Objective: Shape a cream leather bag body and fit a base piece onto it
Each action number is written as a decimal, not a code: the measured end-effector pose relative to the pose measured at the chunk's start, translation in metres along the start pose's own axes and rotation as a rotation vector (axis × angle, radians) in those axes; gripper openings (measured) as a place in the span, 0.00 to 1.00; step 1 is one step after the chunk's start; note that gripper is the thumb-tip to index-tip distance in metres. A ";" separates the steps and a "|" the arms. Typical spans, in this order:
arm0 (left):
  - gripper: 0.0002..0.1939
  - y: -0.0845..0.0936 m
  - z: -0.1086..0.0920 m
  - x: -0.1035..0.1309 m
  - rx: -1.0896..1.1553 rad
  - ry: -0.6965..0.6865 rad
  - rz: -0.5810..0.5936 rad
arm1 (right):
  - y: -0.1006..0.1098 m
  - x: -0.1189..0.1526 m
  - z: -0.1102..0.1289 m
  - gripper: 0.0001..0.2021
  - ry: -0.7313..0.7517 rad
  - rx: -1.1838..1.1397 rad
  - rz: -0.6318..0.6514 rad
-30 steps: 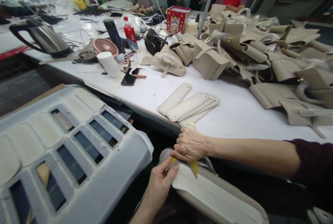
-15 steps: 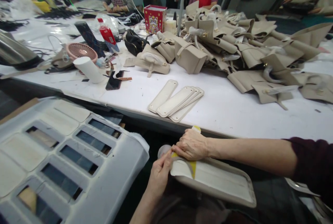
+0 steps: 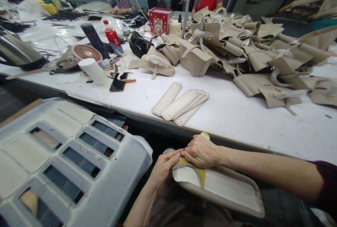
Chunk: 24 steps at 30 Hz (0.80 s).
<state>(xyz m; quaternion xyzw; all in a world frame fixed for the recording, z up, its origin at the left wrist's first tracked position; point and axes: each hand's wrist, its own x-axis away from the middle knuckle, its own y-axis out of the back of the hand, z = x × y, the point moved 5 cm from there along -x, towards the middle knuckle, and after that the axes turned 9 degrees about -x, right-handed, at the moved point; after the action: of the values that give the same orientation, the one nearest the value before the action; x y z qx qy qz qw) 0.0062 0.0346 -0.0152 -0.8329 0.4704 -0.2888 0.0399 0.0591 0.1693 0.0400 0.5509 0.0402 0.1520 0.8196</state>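
Observation:
A beige bag piece (image 3: 231, 188) with a white inner face and a raised, rounded rim lies tilted over my lap. My left hand (image 3: 164, 169) pinches its near-left end, thumb and fingers pressed together at the edge. Curled over the same end is my right hand (image 3: 201, 151), its fingertips meeting those of the left. A curved yellow-and-beige strip (image 3: 202, 177) lies across the white face under the right hand, and a yellow tip (image 3: 205, 135) pokes out above the knuckles. What the right fingers grip is partly hidden.
Several beige strap-like panels (image 3: 181, 102) with metal studs lie on the white table (image 3: 223, 121). Beyond is a heap of beige bags (image 3: 237, 44). At left stands a grey-white rack with slots (image 3: 110, 181). A phone (image 3: 118, 82), fan (image 3: 86, 54) and kettle (image 3: 18, 49) rest on the table.
Both hands and the bag piece have shifted slightly in view. The left fingers now lie straighter along the edge, and more of the yellow strip's curve shows.

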 end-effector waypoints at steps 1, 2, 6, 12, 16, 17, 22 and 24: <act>0.24 0.002 0.000 -0.001 -0.030 0.009 0.000 | 0.000 0.003 -0.002 0.27 -0.009 -0.034 0.009; 0.23 0.002 0.000 -0.001 -0.059 0.017 0.002 | 0.000 0.007 -0.004 0.27 -0.035 -0.077 0.011; 0.22 0.001 0.002 -0.002 -0.092 0.033 -0.032 | 0.002 0.023 -0.021 0.31 -0.277 -0.243 -0.030; 0.22 -0.005 0.003 0.000 -0.097 0.011 -0.071 | 0.009 0.010 -0.023 0.31 -0.517 -0.116 -0.068; 0.24 -0.007 -0.002 0.000 -0.071 0.020 -0.037 | 0.018 -0.001 -0.011 0.28 -0.491 -0.048 -0.047; 0.25 -0.006 -0.002 -0.001 -0.063 0.023 -0.041 | 0.023 0.001 -0.011 0.28 -0.493 -0.065 -0.043; 0.28 -0.006 0.000 -0.008 -0.029 0.069 -0.108 | 0.053 0.043 -0.018 0.20 -0.518 -0.496 -0.078; 0.30 -0.010 0.004 -0.005 0.012 0.095 -0.115 | 0.066 0.067 -0.016 0.17 -0.535 -0.788 -0.163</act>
<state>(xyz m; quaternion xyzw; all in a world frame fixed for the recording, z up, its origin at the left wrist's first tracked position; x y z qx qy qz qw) 0.0134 0.0433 -0.0175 -0.8438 0.4212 -0.3325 0.0060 0.1051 0.2258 0.1006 0.2133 -0.1898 -0.0560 0.9567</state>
